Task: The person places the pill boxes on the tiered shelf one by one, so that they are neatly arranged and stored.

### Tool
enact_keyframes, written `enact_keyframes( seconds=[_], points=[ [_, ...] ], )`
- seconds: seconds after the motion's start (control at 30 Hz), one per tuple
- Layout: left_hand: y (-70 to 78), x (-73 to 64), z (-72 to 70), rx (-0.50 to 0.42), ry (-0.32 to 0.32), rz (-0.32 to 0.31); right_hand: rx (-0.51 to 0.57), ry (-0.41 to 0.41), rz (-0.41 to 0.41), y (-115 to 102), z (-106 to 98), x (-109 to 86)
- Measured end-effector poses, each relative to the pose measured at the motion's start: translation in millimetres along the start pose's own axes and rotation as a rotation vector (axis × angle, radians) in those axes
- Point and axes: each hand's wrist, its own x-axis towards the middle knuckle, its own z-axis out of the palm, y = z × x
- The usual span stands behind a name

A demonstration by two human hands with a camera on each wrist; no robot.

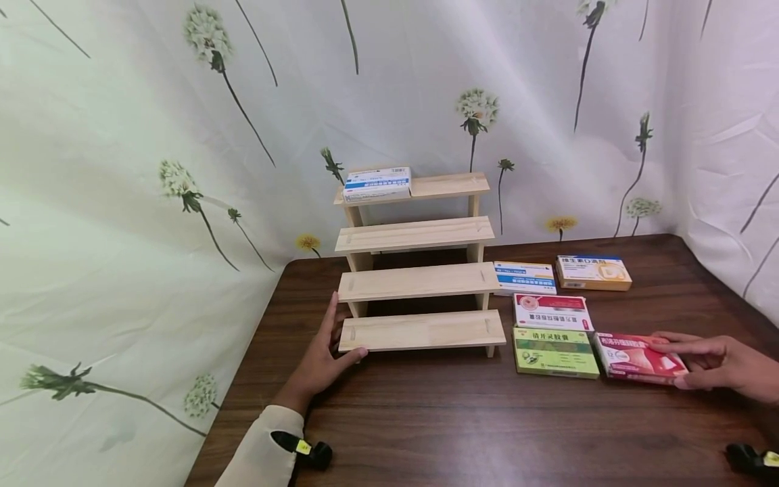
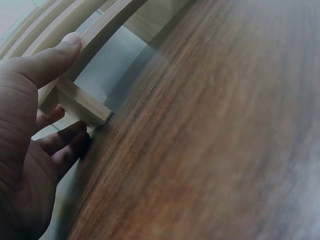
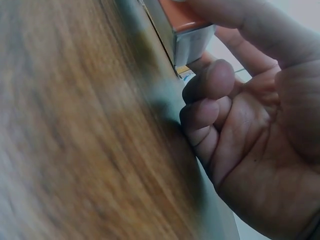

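My left hand (image 1: 322,358) holds the left end of the pale wooden step rack (image 1: 420,331), its thumb at the front edge of the lowest step. In the left wrist view, the other fingers bend beside the rack's leg (image 2: 82,102). At the right, my right hand (image 1: 724,362) pinches the near right corner of a red and pink medicine box (image 1: 639,356), with the thumb at its near side and fingers over its top. That box lies flat beside a green medicine box (image 1: 555,352). In the right wrist view, its end (image 3: 192,47) shows between thumb and fingers.
A blue and white medicine box (image 1: 377,184) lies on the top step's left half. Right of the rack are another blue and white box (image 1: 525,277), a red and white box (image 1: 552,312) and a white and orange box (image 1: 593,272). A flowered cloth (image 1: 395,81) hangs behind the table.
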Motion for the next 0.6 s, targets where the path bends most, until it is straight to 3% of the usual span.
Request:
enact_keyframes(
  seconds=[0.07,0.3,0.6],
  points=[
    [0.2,0.0,-0.2,0.006,0.003,0.002,-0.026,0.007,0.017,0,0,-0.1],
    [0.4,-1.0,0.1,0.011,0.004,-0.003,-0.031,0.073,-0.035,2,1,-2.4],
    [1.1,0.5,0.1,0.009,0.002,-0.003,0.03,0.119,0.099,-9,3,-3.3]
  ],
)
